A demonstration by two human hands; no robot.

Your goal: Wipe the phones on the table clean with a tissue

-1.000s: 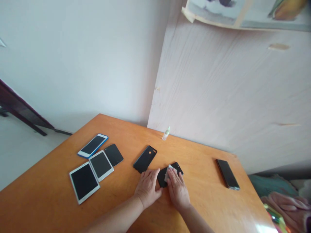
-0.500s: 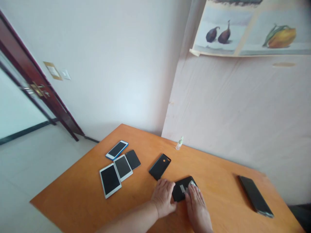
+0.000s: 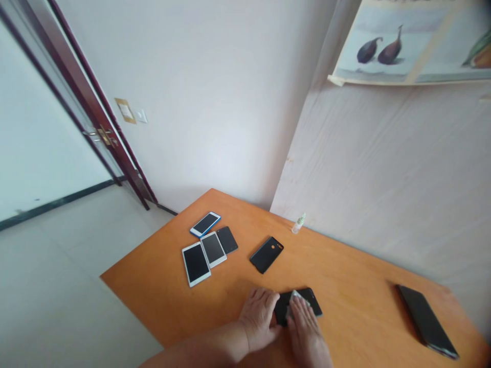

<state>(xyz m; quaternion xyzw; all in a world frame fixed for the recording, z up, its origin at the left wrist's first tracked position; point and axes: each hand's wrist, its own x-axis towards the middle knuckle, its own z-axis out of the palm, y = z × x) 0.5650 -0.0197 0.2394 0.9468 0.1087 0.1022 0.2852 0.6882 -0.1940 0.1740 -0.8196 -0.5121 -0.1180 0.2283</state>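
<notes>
A black smartphone (image 3: 313, 300) lies back side up on the wooden table (image 3: 356, 306). At its left end my left hand (image 3: 258, 316) grips the edge between thumb and fingers. My right hand (image 3: 306, 327) lies over the phone's middle, fingers together, pressing a small whitish wipe (image 3: 294, 295) against the back. Most of the wipe is hidden under the fingers. Beyond the hands rests a black phone case (image 3: 267, 254) with a round cutout.
Farther left lie a blue-edged white phone (image 3: 205, 224), a white phone (image 3: 214, 249), a dark phone (image 3: 227, 239) and a larger white phone (image 3: 196, 263). A small dropper-like bottle (image 3: 298, 224) stands near the wall. A long black object (image 3: 425, 319) lies at right.
The view has turned left, so the scene sits farther right. My right hand has slid the wipe from the phone's right end to its middle. My left hand keeps its grip.
</notes>
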